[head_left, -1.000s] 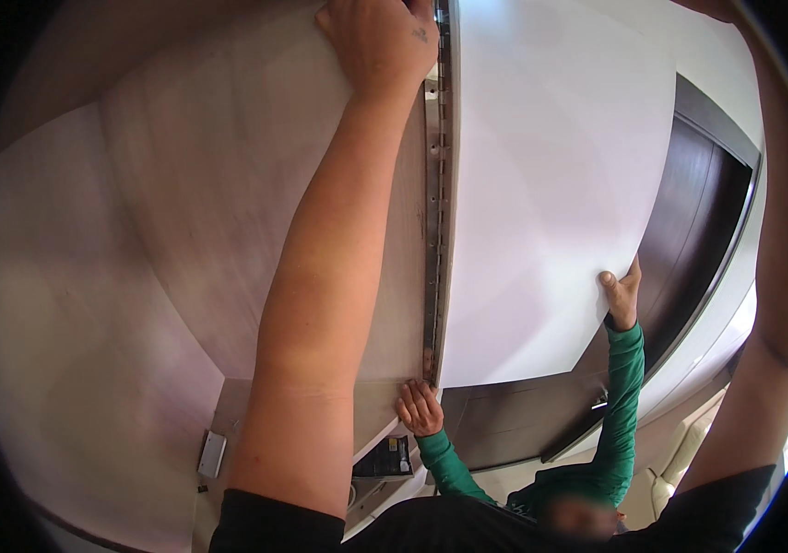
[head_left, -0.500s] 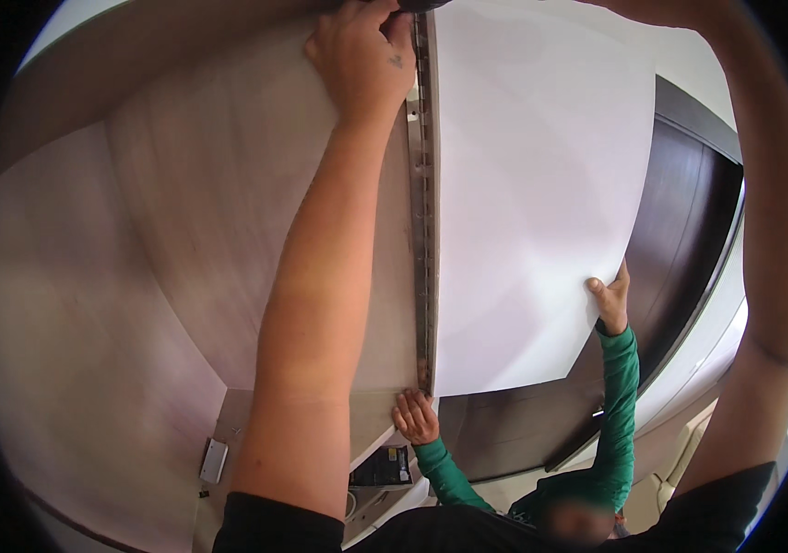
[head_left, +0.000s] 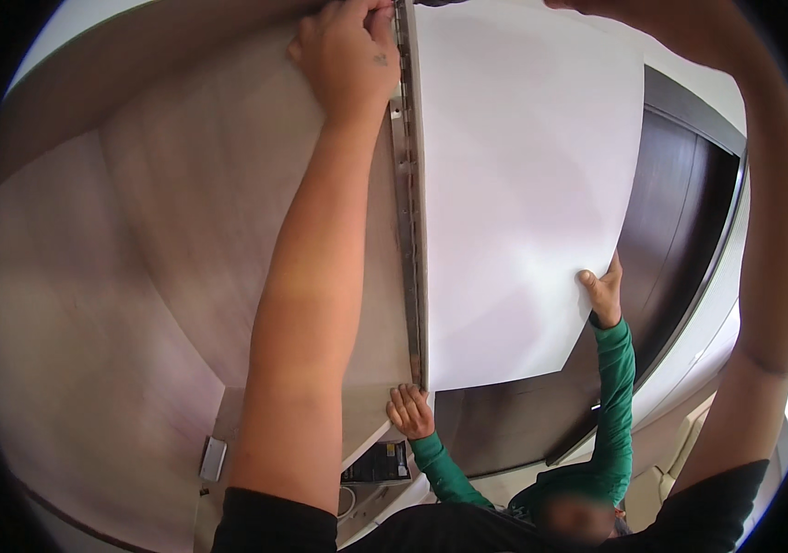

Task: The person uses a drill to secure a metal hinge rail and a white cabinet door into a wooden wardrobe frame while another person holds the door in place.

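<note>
The left hand (head_left: 349,57) gripped the metal hinge strip (head_left: 407,212) at the top, left of the smooth white panel (head_left: 518,184); the right hand was cropped, grip indeterminable; a co-worker's hands (head_left: 409,412) supported the lower corners

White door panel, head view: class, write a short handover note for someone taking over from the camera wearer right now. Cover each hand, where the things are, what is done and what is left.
Left hand: grip on the top of the long metal hinge, at the edge of the white door panel.
Right hand: out of view past the top edge; only the forearm shows.
A co-worker in green sleeves below steadies the panel, one hand at its lower hinge corner, the other on its far edge.
Done: panel held up against the wooden surface, hinge along the joint.
Left: whether the hinge is fastened cannot be seen; keep supporting the panel.
</note>
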Available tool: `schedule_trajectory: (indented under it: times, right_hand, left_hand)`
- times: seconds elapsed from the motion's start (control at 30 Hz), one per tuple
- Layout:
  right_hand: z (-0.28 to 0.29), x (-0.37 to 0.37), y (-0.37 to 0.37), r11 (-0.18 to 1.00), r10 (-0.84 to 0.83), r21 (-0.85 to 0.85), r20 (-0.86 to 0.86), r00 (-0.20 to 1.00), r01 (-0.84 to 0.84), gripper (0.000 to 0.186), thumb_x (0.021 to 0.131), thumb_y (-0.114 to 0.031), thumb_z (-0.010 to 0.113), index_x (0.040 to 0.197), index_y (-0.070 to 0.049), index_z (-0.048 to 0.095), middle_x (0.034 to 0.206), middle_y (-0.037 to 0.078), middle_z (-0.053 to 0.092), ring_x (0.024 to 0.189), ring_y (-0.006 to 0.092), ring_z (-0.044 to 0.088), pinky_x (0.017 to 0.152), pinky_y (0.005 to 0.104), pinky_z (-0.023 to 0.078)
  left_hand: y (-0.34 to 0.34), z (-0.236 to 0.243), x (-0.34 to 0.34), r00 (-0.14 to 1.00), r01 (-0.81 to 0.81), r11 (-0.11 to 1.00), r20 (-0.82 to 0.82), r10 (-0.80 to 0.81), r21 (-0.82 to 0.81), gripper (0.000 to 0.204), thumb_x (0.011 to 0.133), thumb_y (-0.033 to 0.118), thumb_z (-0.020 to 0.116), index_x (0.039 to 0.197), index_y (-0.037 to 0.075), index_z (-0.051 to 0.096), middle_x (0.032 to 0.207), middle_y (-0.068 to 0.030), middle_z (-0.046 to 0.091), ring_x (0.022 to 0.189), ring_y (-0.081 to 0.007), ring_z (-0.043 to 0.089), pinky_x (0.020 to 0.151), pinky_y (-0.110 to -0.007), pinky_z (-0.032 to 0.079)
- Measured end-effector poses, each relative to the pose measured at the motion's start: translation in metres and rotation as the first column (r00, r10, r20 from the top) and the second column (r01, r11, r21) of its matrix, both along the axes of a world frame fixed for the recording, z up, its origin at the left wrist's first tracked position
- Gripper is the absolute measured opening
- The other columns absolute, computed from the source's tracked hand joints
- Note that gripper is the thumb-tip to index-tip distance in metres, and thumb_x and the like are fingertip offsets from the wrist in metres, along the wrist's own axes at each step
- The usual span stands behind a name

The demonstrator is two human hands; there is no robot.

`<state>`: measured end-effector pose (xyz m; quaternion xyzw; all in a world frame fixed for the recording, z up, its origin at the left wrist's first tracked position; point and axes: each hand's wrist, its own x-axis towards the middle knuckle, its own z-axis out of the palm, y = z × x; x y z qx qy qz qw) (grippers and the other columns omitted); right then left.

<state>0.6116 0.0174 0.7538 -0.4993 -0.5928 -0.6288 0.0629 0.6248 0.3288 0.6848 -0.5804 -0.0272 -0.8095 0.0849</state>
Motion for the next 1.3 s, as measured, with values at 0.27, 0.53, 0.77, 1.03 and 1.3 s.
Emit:
schedule_trajectory:
  times: [0.27,0.53,0.77,1.03,1.3]
  right_hand:
    - [-0.012,0.009,-0.008,0.999,-0.002,0.035,-0.029,1.000,0.003,0.041,0.080,-0.011,0.093,0.115,-0.004,0.073,0.103,0.014,0.079,0.096,0.0304,0.074,0.091,0.0444,0.059]
    - [-0.006,0.026,0.017,0.996,0.077,0.050,-0.117,0.990,-0.072,0.040,0.081,-0.012,0.094,0.114,-0.005,0.074,0.103,0.013,0.079,0.097,0.0298,0.074,0.092,0.0442,0.059]
    - [-0.024,0.029,0.015,0.969,0.224,0.150,-0.215,0.950,-0.195,0.045,0.082,-0.010,0.094,0.120,-0.005,0.071,0.107,0.012,0.078,0.099,0.0290,0.074,0.094,0.0438,0.060]
    - [-0.046,0.017,0.001,0.981,0.086,0.185,-0.128,0.988,-0.061,0.051,0.082,-0.010,0.095,0.124,-0.005,0.068,0.109,0.012,0.078,0.101,0.0280,0.075,0.097,0.0451,0.061]
    - [-0.065,0.007,-0.005,0.980,0.067,0.194,-0.160,0.985,-0.035,0.052,0.082,-0.011,0.095,0.126,-0.004,0.068,0.114,0.013,0.079,0.103,0.0271,0.077,0.097,0.0430,0.062]
  left_hand:
    - [-0.006,0.005,0.012,0.996,-0.057,0.996,0.070,0.052,0.070,0.008,0.102,0.014,0.068,0.105,0.007,0.069,0.103,-0.0113,0.068,0.105,-0.0358,0.062,0.096,-0.053,0.044]
    - [0.002,0.002,0.007,0.997,0.022,0.993,0.071,-0.031,0.119,0.008,0.099,0.012,0.070,0.105,0.006,0.071,0.100,-0.0110,0.069,0.101,-0.0355,0.064,0.094,-0.052,0.045]
    - [0.001,0.006,0.006,0.995,0.039,0.986,0.082,-0.053,0.165,0.009,0.097,0.011,0.071,0.102,0.007,0.076,0.098,-0.0122,0.071,0.099,-0.0360,0.066,0.090,-0.052,0.047]
    - [-0.003,0.007,0.009,0.992,-0.082,0.987,0.106,0.068,0.136,0.007,0.101,0.015,0.067,0.101,0.008,0.068,0.098,-0.0127,0.068,0.099,-0.0379,0.064,0.089,-0.053,0.047]
    - [-0.006,0.007,0.015,0.987,-0.149,0.985,0.067,0.143,0.085,0.016,0.107,0.020,0.061,0.102,0.005,0.063,0.099,-0.0158,0.067,0.102,-0.0397,0.062,0.092,-0.056,0.046]
